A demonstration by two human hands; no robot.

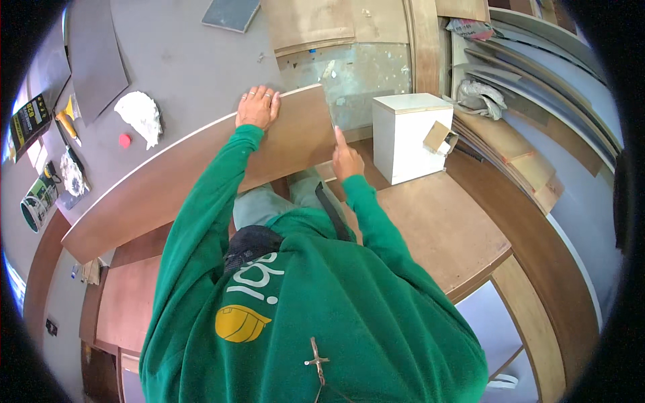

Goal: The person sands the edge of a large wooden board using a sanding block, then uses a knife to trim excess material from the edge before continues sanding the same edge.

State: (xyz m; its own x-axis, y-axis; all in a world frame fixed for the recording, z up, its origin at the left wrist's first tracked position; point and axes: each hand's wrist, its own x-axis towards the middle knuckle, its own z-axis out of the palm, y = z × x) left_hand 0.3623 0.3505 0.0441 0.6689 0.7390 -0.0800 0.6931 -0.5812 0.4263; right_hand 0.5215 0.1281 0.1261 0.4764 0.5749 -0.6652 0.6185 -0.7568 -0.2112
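Observation:
A long, wide wooden board (201,171) with a pale upper edge stands on its side in front of me, slanting from the lower left to the middle. My left hand (259,109) lies over its upper edge near the right end, fingers together on the far side, gripping it. At the board's right end is my right hand (347,161), its index finger stretched along the end edge and the other fingers curled. A thin sliver shows at that fingertip, too small to name. What the curled fingers hold is hidden.
On the grey worktop (181,60) lie a crumpled white cloth (139,117), a red cap (125,140), a scraper with a yellow handle (68,127) and a tipped can (39,205). To the right stand a white box (406,138) and stacked panels (517,154). A wooden bench (443,228) is beside me.

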